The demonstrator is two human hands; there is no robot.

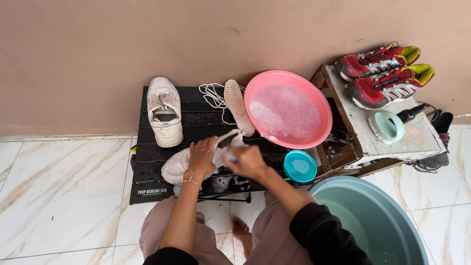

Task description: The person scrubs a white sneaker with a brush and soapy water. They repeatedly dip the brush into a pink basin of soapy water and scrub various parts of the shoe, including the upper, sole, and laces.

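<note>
My left hand [202,156] presses down on a white sneaker [177,165] that lies on its side on a low black slatted table [147,157]. My right hand [248,161] is closed around a small brush handle [229,156] and holds it against the shoe. A second white sneaker [164,111] stands upright at the back left of the table. White laces [212,94] and a perforated insole [238,106] lie beside it.
A pink basin [319,105] of soapy water sits at the table's right end, with a small teal bowl [300,166] below it. A wooden stool [417,137] carries red sports shoes [385,73] and a mint scrub brush [387,126]. A large green tub [373,221] stands at bottom right.
</note>
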